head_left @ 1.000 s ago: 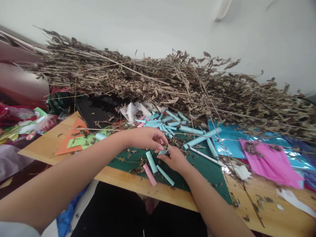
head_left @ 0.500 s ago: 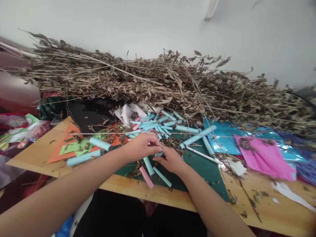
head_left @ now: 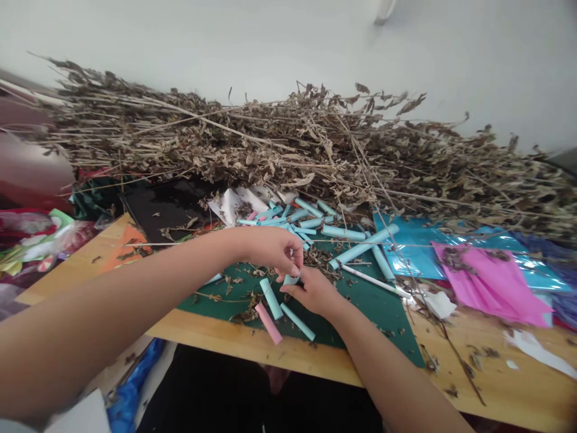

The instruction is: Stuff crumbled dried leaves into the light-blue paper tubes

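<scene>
In the head view, the left hand (head_left: pixel 270 249) and the right hand (head_left: pixel 313 291) meet over the green cutting mat (head_left: pixel 378 307), both pinching one small pale blue paper roll (head_left: pixel 291 279) between them. The left fingers are curled narrow, thumb and forefinger tips closed on the roll's top from above; the right fingers are closed on its lower end from below (how many touch it is hard to tell). The left forearm comes in long from the lower left, crossing above the wooden table (head_left: pixel 518 385) — the right forearm rises from the lower right edge. Just below the hands lie a blue roll (head_left: pixel 271 298), a pink roll (head_left: pixel 268 314) and another blue one (head_left: pixel 297 322). Beyond them sits a heap of blue rolls (head_left: pixel 311 224), and behind that a great pile of dried branches (head_left: pixel 315 150).
</scene>
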A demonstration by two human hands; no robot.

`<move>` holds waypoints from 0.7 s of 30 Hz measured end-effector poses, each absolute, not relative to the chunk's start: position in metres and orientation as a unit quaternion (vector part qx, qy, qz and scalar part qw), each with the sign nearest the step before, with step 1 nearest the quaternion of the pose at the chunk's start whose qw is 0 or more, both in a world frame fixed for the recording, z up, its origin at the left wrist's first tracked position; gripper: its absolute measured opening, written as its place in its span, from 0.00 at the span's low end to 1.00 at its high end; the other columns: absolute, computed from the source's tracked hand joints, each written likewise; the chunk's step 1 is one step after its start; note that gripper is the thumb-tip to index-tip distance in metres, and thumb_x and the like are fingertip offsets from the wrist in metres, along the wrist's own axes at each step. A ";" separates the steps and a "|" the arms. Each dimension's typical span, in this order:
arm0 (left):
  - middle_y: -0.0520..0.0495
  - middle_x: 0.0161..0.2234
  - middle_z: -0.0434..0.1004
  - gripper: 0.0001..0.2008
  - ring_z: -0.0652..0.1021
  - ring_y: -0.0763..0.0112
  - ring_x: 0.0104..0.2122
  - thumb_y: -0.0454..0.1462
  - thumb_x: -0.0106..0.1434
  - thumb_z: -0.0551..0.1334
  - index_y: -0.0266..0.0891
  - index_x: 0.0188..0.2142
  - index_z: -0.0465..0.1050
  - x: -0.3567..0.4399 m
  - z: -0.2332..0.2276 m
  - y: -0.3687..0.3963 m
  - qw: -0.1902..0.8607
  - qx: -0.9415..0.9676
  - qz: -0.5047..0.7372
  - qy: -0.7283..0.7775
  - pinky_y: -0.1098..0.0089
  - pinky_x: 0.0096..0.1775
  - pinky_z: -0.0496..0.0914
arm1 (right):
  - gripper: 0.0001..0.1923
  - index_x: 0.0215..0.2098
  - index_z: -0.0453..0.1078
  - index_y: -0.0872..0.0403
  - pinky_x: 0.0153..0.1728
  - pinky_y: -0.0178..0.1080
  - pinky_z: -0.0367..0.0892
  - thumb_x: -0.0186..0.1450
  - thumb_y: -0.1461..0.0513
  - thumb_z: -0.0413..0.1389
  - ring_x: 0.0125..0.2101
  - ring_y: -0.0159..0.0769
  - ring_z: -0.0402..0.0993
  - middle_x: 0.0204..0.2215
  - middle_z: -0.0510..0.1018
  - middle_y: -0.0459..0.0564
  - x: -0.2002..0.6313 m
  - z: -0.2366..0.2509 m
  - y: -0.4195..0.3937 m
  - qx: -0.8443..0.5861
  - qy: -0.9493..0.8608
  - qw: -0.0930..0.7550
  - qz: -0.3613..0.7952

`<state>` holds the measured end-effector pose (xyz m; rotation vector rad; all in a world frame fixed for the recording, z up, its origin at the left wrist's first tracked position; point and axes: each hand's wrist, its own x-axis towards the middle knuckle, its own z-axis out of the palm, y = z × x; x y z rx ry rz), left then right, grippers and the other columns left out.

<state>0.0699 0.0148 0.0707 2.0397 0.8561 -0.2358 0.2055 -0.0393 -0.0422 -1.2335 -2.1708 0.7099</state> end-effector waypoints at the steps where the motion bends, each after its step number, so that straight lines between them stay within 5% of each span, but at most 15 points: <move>1: 0.54 0.22 0.70 0.07 0.70 0.75 0.26 0.36 0.48 0.58 0.39 0.30 0.67 0.068 0.073 0.015 0.459 0.815 -0.095 0.342 0.76 0.28 0.62 | 0.09 0.34 0.66 0.54 0.35 0.37 0.62 0.55 0.62 0.52 0.36 0.38 0.69 0.34 0.74 0.49 0.205 -0.041 -0.039 -0.458 -0.803 0.272 0.267; 6: 0.55 0.22 0.70 0.11 0.71 0.76 0.27 0.30 0.49 0.56 0.40 0.34 0.67 0.060 0.074 0.014 0.509 0.781 -0.071 0.354 0.75 0.31 0.64 | 0.08 0.33 0.65 0.55 0.33 0.37 0.61 0.54 0.62 0.53 0.34 0.38 0.70 0.32 0.74 0.49 0.205 -0.036 -0.041 -0.465 -0.797 0.268 0.279; 14: 0.55 0.21 0.70 0.05 0.71 0.78 0.24 0.32 0.48 0.59 0.37 0.27 0.67 0.062 0.059 0.017 0.528 0.775 -0.054 0.343 0.74 0.30 0.64 | 0.08 0.34 0.64 0.55 0.34 0.37 0.61 0.55 0.61 0.52 0.34 0.38 0.69 0.33 0.73 0.50 0.205 -0.042 -0.040 -0.455 -0.808 0.263 0.266; 21: 0.52 0.20 0.72 0.08 0.72 0.72 0.21 0.36 0.45 0.60 0.39 0.28 0.66 0.079 0.068 0.024 0.459 0.790 -0.174 0.367 0.73 0.24 0.63 | 0.07 0.33 0.65 0.55 0.30 0.35 0.60 0.55 0.62 0.53 0.31 0.36 0.69 0.30 0.74 0.49 0.206 -0.042 -0.039 -0.460 -0.812 0.259 0.250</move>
